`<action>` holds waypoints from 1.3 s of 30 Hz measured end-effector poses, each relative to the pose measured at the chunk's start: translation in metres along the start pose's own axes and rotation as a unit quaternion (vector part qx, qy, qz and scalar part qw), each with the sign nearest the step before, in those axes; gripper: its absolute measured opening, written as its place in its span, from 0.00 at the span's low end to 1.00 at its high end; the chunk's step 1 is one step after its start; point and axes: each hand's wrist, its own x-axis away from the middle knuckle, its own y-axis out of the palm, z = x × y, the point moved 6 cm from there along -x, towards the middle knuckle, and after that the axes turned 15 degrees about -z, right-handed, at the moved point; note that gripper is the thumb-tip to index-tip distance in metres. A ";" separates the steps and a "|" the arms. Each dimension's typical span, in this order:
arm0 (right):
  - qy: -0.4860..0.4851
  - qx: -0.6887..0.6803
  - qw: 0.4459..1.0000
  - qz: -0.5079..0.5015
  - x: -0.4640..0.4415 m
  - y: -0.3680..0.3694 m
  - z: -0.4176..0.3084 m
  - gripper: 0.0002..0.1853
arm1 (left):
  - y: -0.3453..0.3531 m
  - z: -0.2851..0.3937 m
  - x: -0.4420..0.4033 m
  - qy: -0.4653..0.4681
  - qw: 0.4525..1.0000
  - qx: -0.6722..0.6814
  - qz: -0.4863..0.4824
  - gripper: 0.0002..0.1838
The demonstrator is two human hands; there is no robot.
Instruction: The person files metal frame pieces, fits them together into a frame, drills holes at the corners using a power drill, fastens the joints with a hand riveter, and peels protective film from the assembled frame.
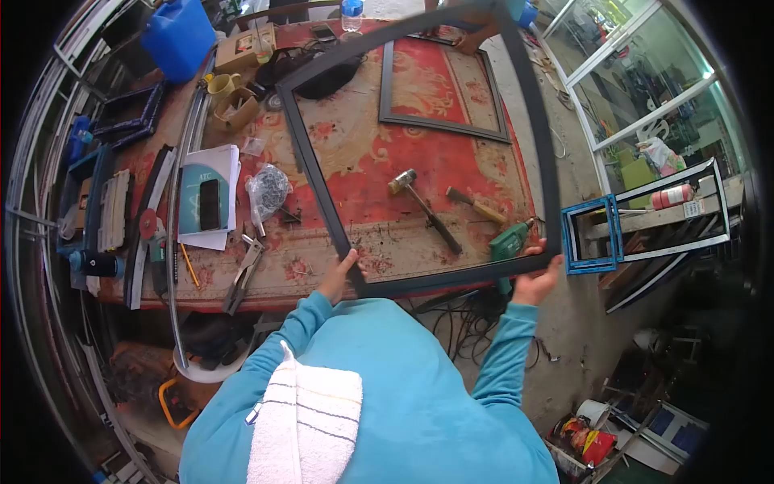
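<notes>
Left hand point(337, 277) and right hand point(538, 278) grip a large dark rectangular frame point(451, 279).

The frame reaches straight ahead of both hands across the right half of the surface point(363, 189), its longer sides seemingly running toward the far edge. The left hand closes on the side bar beside the near left corner, the right on the near right corner; neither is clearly nearer. A hammer point(433, 218) shows through the opening.

A striped white towel point(310, 427) drapes the long-sleeved turquoise shirt point(427, 395).
</notes>
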 end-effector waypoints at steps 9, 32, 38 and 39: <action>0.146 -0.022 0.982 0.120 0.107 -0.131 0.117 0.26 | -0.105 -0.022 0.053 0.076 0.943 -0.241 0.215 0.11; 0.589 0.337 0.721 -0.139 0.138 -0.108 0.114 0.24 | -0.140 0.059 0.097 0.112 0.792 -0.461 0.384 0.25; 0.696 0.330 0.587 -0.246 0.147 -0.111 0.127 0.25 | -0.136 0.088 0.103 0.106 0.776 -0.494 0.376 0.27; 0.697 0.328 0.589 -0.243 0.149 -0.109 0.128 0.25 | -0.139 0.095 0.098 0.128 0.766 -0.514 0.362 0.27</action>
